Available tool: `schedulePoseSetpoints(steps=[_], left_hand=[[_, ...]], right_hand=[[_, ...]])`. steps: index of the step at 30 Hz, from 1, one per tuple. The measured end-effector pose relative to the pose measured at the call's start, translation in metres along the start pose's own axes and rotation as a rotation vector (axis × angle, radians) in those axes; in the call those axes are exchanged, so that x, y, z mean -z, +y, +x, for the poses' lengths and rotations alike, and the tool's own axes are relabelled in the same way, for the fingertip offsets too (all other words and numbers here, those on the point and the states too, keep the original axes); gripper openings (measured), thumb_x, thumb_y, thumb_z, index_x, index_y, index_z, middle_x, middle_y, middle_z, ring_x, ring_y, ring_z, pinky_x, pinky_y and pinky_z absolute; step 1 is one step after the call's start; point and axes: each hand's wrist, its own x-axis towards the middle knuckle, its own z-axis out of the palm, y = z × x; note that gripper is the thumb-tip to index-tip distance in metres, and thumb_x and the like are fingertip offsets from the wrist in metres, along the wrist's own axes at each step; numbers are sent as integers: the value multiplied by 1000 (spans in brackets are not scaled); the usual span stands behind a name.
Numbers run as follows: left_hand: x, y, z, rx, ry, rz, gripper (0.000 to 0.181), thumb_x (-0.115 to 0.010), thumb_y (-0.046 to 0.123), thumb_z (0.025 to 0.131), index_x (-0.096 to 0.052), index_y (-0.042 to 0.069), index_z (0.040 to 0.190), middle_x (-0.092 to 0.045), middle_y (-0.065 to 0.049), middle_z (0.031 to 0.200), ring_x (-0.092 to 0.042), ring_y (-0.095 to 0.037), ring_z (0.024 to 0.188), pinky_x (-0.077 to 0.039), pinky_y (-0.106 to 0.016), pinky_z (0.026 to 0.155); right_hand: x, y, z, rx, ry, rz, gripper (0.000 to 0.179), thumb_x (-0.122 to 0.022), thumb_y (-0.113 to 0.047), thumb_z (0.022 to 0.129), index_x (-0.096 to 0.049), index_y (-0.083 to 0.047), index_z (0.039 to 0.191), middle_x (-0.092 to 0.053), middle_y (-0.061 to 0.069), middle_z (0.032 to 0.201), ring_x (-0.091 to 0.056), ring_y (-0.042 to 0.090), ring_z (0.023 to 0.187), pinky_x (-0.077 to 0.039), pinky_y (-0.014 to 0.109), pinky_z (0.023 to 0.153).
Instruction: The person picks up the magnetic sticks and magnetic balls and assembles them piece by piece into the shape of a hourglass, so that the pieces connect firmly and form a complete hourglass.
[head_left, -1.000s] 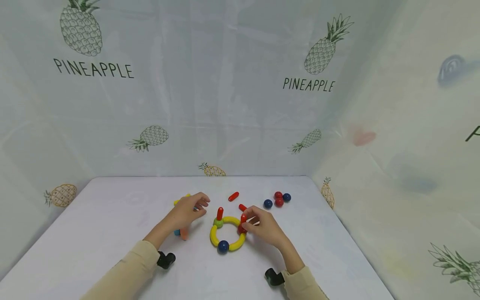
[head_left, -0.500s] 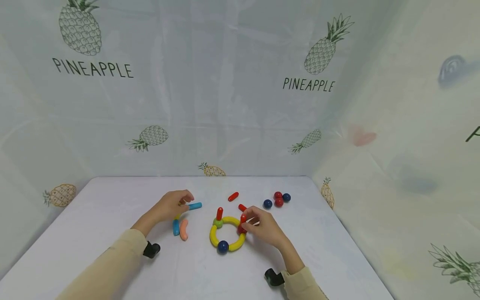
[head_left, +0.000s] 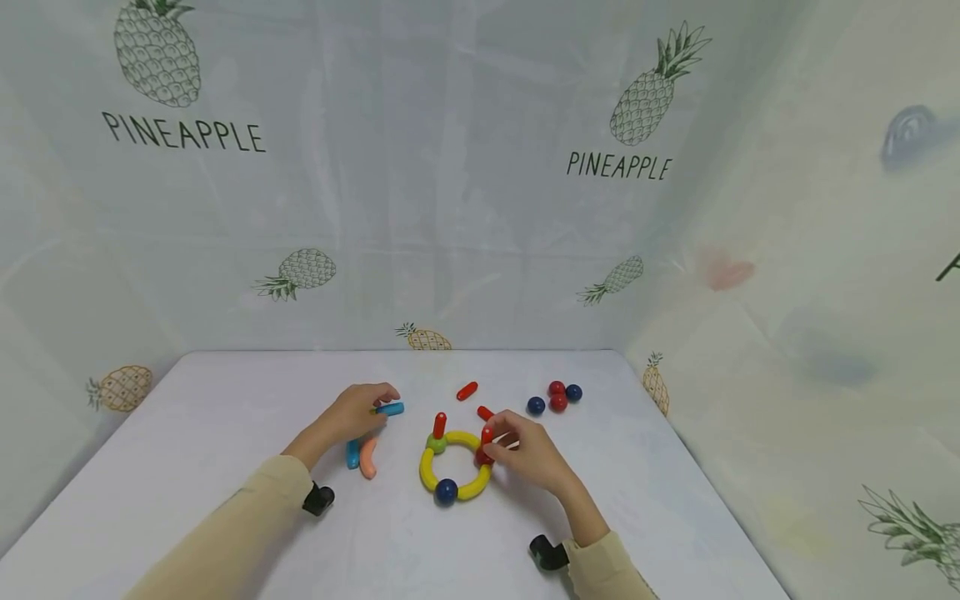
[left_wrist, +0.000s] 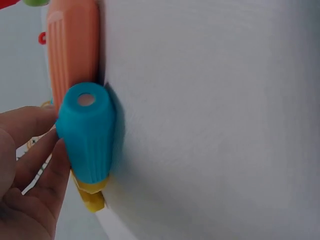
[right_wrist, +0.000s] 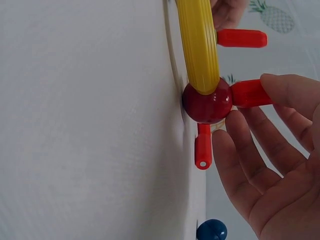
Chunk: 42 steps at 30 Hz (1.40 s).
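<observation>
I see a closed ring lying flat: three yellow arcs joined by green ball, dark red ball, navy ball. Red stick upright on green; second red stick upright on dark red, pinched by right hand. I see blue stick at left hand.

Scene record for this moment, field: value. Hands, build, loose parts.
left hand: by a blue stick, grip unclear
right hand: pinches upright red stick on red ball
ring: three curved yellow sticks, green ball, red ball, blue ball
second upright stick: red, on green ball
loose, in part: pink stick, another blue stick, two red sticks, two red balls, two blue balls
</observation>
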Motion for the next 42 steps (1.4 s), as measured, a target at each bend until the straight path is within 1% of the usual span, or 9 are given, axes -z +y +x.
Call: schedulePoseSetpoints(steps=[5, 11, 14, 18, 22, 29, 33, 37, 42], left_hand=[[-5, 1, 4, 25, 16, 42, 37, -74, 8, 97, -69, 12, 133, -72, -9, 126, -65, -27, 112, -55, -54, 104], [-6, 2, 4, -32, 21, 132, 29, -76, 7, 96, -73, 11, 125, -73, -9, 117, -64, -27, 105, -54, -56, 103], [-6, -2, 4, -53, 30, 138, 25, -75, 6, 96, -73, 14, 120, -73, -6, 110, -63, -24, 99, -55, -54, 99], [-6, -5, 4, -102, 53, 138, 19, -76, 6, 95, -74, 12, 114, -73, -3, 103, -65, -22, 95, -56, -52, 95], [-6, -5, 4, -113, 64, 134, 14, -78, 8, 96, -75, 11, 109, -73, -1, 100, -65, -21, 94, -56, -50, 94], [-10, -2, 6, -37, 54, 67, 16, -77, 15, 98, -74, 15, 114, -72, 0, 103, -64, -21, 98, -55, -50, 97], [-11, -3, 7, -42, 51, 40, 17, -75, 14, 100, -73, 15, 117, -73, -1, 109, -66, -22, 103, -55, -51, 99], [-10, -2, 6, -40, 78, -4, 19, -74, 16, 101, -73, 15, 121, -74, -1, 116, -67, -23, 109, -56, -50, 100], [-4, 6, -2, -40, 117, -46, 20, -73, 17, 102, -72, 16, 122, -74, -1, 113, -66, -23, 106, -58, -45, 94]], right_hand=[[0, 0, 0, 4, 3, 4, 18, -76, -19, 100, -67, -22, 115, -73, -7, 109, -71, 18, 102, -60, 30, 87], [0, 0, 0, 9, 6, 6, 17, -76, -20, 100, -67, -22, 115, -73, -7, 108, -71, 18, 102, -60, 31, 87], [0, 0, 0, 7, 4, 6, 17, -75, -20, 101, -67, -23, 115, -73, -7, 108, -71, 18, 102, -60, 32, 88], [0, -1, 0, 2, 4, 8, 16, -75, -20, 101, -67, -23, 114, -73, -8, 108, -71, 18, 102, -60, 33, 88], [0, -2, 0, -3, 5, 7, 16, -75, -20, 101, -67, -23, 115, -73, -7, 108, -71, 17, 103, -61, 33, 88], [0, -3, -1, -9, 6, 9, 17, -75, -20, 101, -67, -22, 115, -73, -7, 108, -70, 18, 103, -61, 33, 88], [0, -2, 0, -13, 2, 10, 16, -75, -20, 101, -67, -22, 115, -73, -6, 108, -70, 19, 104, -60, 33, 88], [0, -3, 0, -12, 3, 11, 16, -75, -20, 101, -67, -23, 114, -73, -6, 108, -70, 20, 104, -60, 32, 88], [0, -2, 0, -12, 7, 10, 16, -75, -20, 101, -67, -23, 114, -73, -7, 108, -70, 19, 103, -61, 34, 87]])
